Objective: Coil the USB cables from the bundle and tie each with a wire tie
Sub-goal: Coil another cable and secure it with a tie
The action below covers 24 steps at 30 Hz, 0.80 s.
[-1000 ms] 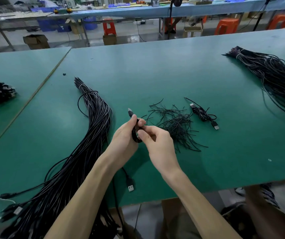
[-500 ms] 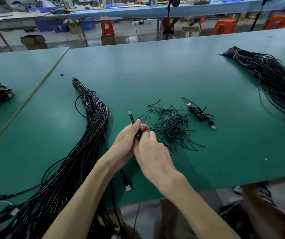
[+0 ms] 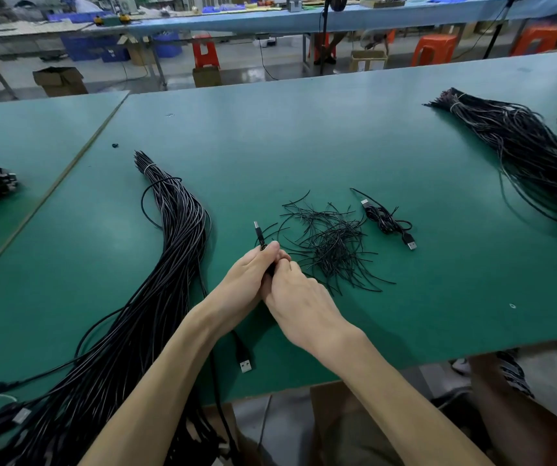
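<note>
Cable in work: one black USB cable (image 3: 259, 234) is held above the surface (image 3: 304, 146), in the middle near the front edge; one plug stands up out of the grip.
Left hand (image 3: 252, 275): its fingers and thumb are curled round the gathered loops of the cable.
Right hand (image 3: 299, 302): its fingers are bent in and pinch the same loops, pressed against the left hand.
What has changed: a second ago the small coil showed between the two hands; now the hands are closed together and it is almost hidden.
Free plug (image 3: 245, 364): the other end, as it seems, lies on the surface below the left wrist, about where it was before.
Meaning for the task: I judge that the loops are being squeezed flat, but a tail is not yet wound in and no tie is taken.
Wire ties (image 3: 329, 245): a loose pile just right of the hands, within easy reach.
Finished cable (image 3: 386, 223): one coiled cable lies just beyond the ties.
Bundle (image 3: 173, 250): the long source bundle lies left of the hands and runs over the front edge.
Second bundle (image 3: 526, 156): well apart, at the far right.
</note>
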### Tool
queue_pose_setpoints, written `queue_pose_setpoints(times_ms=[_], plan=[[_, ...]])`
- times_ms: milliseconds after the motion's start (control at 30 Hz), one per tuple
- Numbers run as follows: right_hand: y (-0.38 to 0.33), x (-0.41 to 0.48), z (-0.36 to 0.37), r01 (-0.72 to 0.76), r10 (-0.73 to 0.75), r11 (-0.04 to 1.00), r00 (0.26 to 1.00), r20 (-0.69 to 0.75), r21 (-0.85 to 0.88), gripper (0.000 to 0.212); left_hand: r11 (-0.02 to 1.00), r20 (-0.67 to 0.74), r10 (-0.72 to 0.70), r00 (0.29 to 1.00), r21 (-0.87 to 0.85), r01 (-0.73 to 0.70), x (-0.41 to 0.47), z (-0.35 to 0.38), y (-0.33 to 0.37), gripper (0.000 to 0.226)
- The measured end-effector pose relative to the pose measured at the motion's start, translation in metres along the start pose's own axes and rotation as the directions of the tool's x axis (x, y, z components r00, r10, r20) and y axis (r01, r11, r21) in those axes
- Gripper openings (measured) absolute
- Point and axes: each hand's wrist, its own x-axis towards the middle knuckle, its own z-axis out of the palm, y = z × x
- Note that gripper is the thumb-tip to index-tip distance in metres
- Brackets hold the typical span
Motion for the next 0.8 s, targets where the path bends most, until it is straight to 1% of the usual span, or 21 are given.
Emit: queue_pose_setpoints(times_ms=[67,133,200,267,300,367,400,500,533,600,667,733,800], plan=[[0.000,0.002,-0.001,-0.003,0.002,0.998,1.000,0.025,0.063,0.024,1.000,0.002,-0.010,1.000,0.005,0.010,0.000,-0.001,0.001,0.033],[0.001,0.004,-0.001,-0.037,0.029,0.974,0.999,0.037,0.222,0.028,1.000,0.010,-0.013,1.000,0.009,0.013,-0.001,-0.002,0.002,0.038],[0.004,0.005,-0.002,-0.064,0.043,0.923,0.997,0.062,0.381,0.034,1.000,0.035,-0.007,0.999,-0.013,0.008,-0.004,-0.002,0.005,0.038],[0.008,0.007,-0.002,-0.063,0.023,0.876,0.996,0.089,0.478,0.041,0.998,0.085,-0.005,0.996,-0.067,0.011,-0.006,-0.003,0.009,0.037],[0.009,0.006,-0.003,-0.062,0.009,0.841,0.995,0.100,0.537,0.041,0.996,0.120,0.005,0.993,-0.084,0.005,-0.008,-0.004,0.011,0.037],[0.012,0.006,-0.005,-0.069,-0.009,0.723,0.994,0.109,0.688,0.026,0.995,0.181,0.061,0.982,-0.084,-0.047,-0.011,-0.009,0.014,0.038],[0.013,0.004,-0.007,-0.078,-0.016,0.659,0.993,0.118,0.748,0.022,0.994,0.203,0.095,0.974,-0.076,-0.081,-0.012,-0.012,0.014,0.038],[0.015,-0.001,-0.017,-0.077,-0.081,0.515,0.987,0.138,0.854,0.028,0.988,0.244,0.152,0.958,-0.028,-0.150,-0.010,-0.018,0.014,0.043],[0.016,-0.003,-0.019,-0.068,-0.114,0.477,0.984,0.138,0.876,0.028,0.986,0.253,0.163,0.954,-0.010,-0.166,-0.009,-0.019,0.013,0.043],[0.015,-0.009,-0.023,-0.069,-0.172,0.398,0.974,0.148,0.915,0.020,0.981,0.285,0.184,0.941,-0.002,-0.192,-0.008,-0.021,0.013,0.045],[0.014,-0.013,-0.027,-0.093,-0.227,0.310,0.959,0.169,0.946,0.016,0.982,0.363,0.190,0.912,-0.080,-0.173,-0.009,-0.020,0.014,0.049],[0.014,-0.017,-0.029,-0.137,-0.286,0.220,0.937,0.199,0.966,0.017,0.975,0.436,0.196,0.878,-0.185,-0.125,-0.011,-0.019,0.016,0.052],[0.015,-0.019,-0.030,-0.197,-0.340,0.151,0.910,0.239,0.969,0.021,0.964,0.469,0.202,0.860,-0.251,-0.089,-0.012,-0.019,0.016,0.055]])
